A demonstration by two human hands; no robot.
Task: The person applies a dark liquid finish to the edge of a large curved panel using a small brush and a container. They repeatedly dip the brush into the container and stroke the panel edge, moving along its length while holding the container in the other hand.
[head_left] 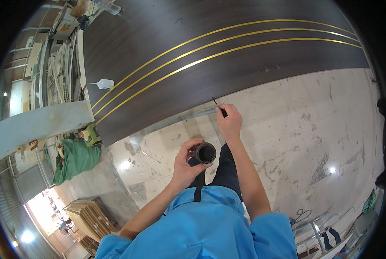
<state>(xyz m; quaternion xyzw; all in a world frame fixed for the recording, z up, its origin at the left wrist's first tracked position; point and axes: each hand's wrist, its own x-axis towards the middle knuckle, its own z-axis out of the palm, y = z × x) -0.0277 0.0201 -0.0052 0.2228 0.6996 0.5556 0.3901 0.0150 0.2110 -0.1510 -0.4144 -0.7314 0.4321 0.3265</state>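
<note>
My left hand point(185, 168) is wrapped round a small open jar point(207, 153) with dark contents, held in front of my body. Between the fingers of my right hand point(231, 124) is a thin, dark-handled brush point(223, 112). Its slim tip reaches the near edge of a large dark brown panel point(175, 93); whether it touches cannot be made out. Three gold strips point(201, 63) run lengthwise across the panel. Toward the panel's left end lies a white squeeze bottle point(105, 84) with a narrow nozzle.
Pale, stained floor point(283, 134) stretches below the panel's near edge. A green bag point(77, 159) hangs at the left, under a long light-coloured board point(41, 127). Stacked boards point(91, 218) stand at the lower left. A see-through bottle point(110, 7) lies at the panel's far left corner.
</note>
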